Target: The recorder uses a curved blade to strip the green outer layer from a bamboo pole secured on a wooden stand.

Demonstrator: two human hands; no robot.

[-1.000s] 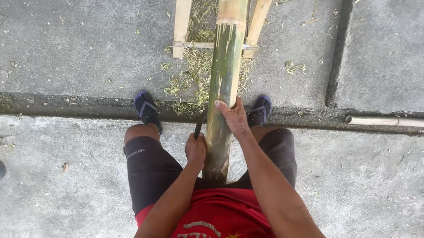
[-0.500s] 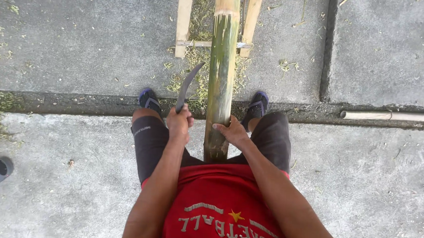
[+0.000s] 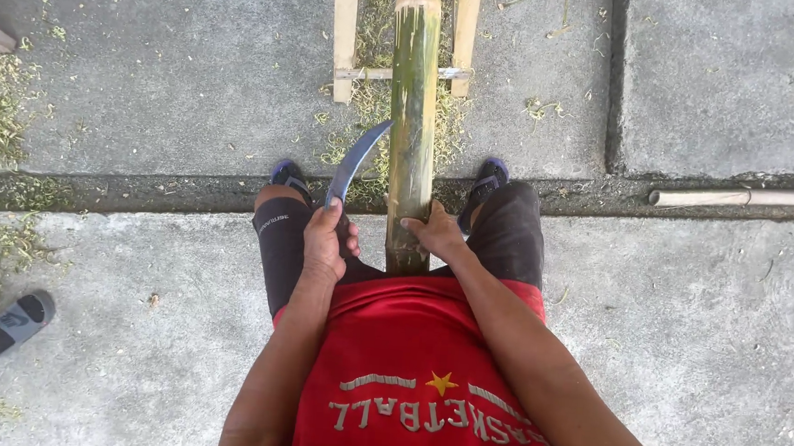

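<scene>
Green bamboo pole (image 3: 413,112) gripped by right hand (image 3: 435,237); left hand (image 3: 326,243) beside it clasps curved knife (image 3: 355,161).

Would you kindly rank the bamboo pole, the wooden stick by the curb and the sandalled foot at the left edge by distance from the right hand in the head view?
1. Bamboo pole: touched by the right hand, centre.
2. Wooden stick: far right, along the curb.
3. Sandalled foot: lower left edge, another person's.
</scene>
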